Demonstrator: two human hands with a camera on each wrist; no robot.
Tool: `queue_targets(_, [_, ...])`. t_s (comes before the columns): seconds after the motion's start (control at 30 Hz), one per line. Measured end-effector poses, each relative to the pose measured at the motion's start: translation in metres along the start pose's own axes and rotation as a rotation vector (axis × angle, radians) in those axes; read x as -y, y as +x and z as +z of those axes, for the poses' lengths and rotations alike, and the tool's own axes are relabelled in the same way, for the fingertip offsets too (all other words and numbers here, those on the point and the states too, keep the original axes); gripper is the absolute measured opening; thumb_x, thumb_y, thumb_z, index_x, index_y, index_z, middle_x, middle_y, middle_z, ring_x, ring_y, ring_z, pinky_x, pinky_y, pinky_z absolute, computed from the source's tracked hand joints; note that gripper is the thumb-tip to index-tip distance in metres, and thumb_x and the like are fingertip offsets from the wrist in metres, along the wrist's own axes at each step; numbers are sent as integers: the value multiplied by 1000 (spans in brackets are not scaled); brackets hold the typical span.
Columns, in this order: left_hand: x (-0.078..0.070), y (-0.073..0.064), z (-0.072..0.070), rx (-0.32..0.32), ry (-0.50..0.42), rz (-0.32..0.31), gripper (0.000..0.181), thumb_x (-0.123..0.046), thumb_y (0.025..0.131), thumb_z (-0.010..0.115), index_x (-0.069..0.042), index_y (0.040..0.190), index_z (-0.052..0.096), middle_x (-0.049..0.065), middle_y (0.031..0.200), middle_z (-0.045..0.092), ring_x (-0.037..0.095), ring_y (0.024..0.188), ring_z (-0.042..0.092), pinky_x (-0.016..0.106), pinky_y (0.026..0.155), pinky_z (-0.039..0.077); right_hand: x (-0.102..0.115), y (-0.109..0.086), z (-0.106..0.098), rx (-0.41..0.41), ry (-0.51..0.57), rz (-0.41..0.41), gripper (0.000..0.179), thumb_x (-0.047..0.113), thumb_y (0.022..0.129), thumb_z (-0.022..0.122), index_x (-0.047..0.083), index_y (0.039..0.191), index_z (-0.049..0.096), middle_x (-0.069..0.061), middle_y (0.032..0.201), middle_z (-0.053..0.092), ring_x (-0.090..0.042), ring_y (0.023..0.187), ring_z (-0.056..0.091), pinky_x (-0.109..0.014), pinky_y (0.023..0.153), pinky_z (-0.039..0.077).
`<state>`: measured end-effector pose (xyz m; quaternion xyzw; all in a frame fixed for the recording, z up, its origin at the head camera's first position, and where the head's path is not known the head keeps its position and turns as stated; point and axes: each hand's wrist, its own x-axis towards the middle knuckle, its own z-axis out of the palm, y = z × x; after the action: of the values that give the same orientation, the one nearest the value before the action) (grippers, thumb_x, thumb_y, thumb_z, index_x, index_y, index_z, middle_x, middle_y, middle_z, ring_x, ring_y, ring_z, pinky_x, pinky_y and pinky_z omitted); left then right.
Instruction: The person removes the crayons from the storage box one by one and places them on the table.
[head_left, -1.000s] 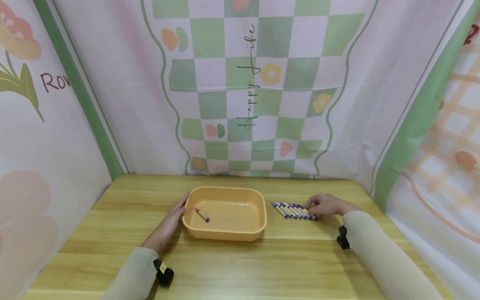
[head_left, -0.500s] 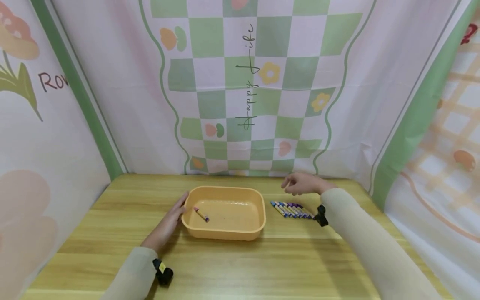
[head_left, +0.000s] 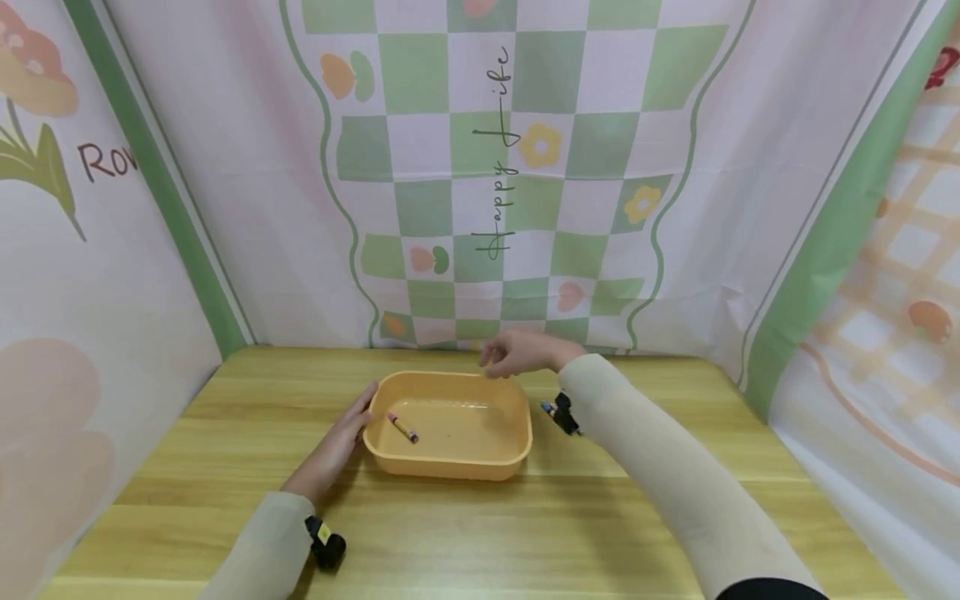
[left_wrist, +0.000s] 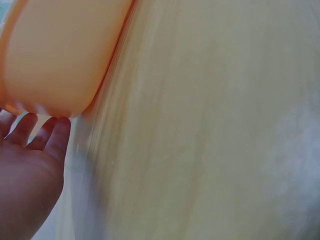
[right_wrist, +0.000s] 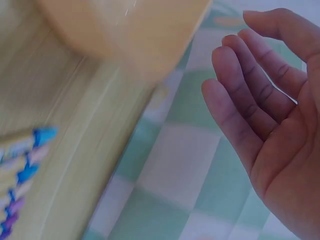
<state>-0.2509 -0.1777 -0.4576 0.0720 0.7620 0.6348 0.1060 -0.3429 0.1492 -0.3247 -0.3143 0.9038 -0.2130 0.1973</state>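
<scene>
The left hand rests along the left end of an orange plastic tray; in the left wrist view its fingertips touch the tray's outer wall. A pink-tipped crayon lies slantwise inside the tray, near its left end. Over the tray's back rim is the right hand, its fingers loosely bent. Nothing shows between its thumb and fingers in the right wrist view. Right of the tray, a row of crayons with blue, pink and purple tips lies on the table, mostly hidden by the right forearm in the head view.
The wooden table backs onto a checkered green-and-white curtain. Printed cloth also hangs at both sides. A black wrist camera sits on the left sleeve, and another camera on the right one.
The right hand has lifted from the right end of the crayon row and swung left to the tray's back rim. The left hand and tray have stayed put.
</scene>
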Motion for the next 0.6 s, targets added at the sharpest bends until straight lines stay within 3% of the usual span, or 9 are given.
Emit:
queue_targets(0.27, [-2, 1, 1, 14, 3, 9, 58, -24, 108, 30, -19, 163, 11, 3, 168, 4, 26, 152, 5, 50, 120, 14, 35, 40, 25, 53, -129, -21, 35, 33, 91, 75, 15, 120, 69, 7, 100, 67, -9, 90, 63, -28, 81, 53])
queue_targets(0.6, [-1, 2, 1, 13, -9, 13, 60, -23, 107, 30, -17, 163, 10, 7, 168, 4, 29, 151, 11, 51, 120, 17, 49, 71, 60, 100, -72, -55, 32, 28, 89, 78, 16, 118, 70, 7, 99, 66, -9, 91, 62, -26, 82, 52])
